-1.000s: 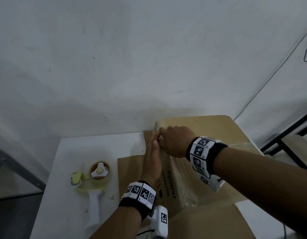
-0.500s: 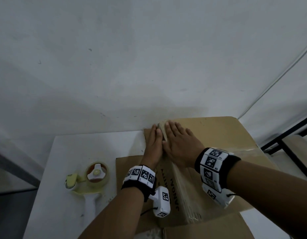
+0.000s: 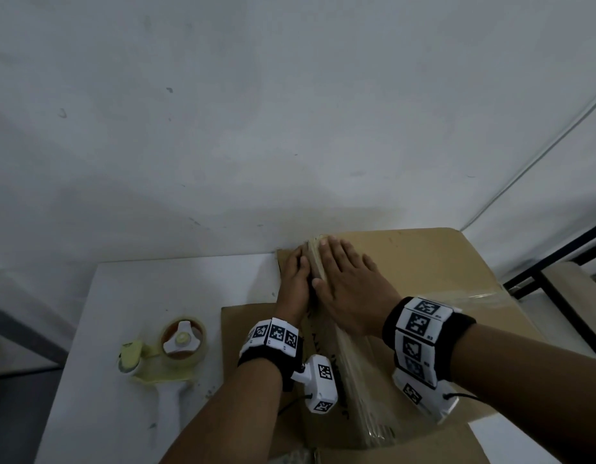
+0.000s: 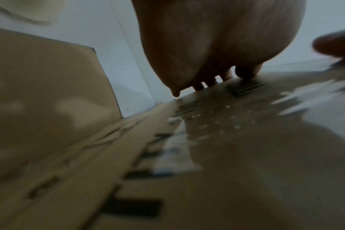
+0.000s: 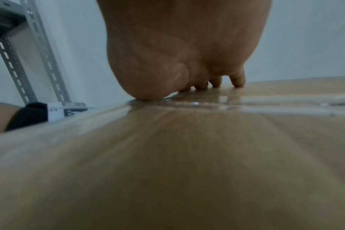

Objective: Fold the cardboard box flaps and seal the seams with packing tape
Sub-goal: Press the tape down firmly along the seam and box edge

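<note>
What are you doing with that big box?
A person is taping up a cardboard box on a white table. Both hands lie flat along one taped edge: the left hand presses on the side face and the right hand presses on the top. Shiny clear tape runs along that edge toward the person. The tape dispenser lies on the table to the left, with nobody touching it.

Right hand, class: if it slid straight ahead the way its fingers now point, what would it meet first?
The right hand lies flat on the cardboard box, fingers toward the white wall. It would probably leave the box's far edge, then meet the wall; the gap is unclear.
</note>
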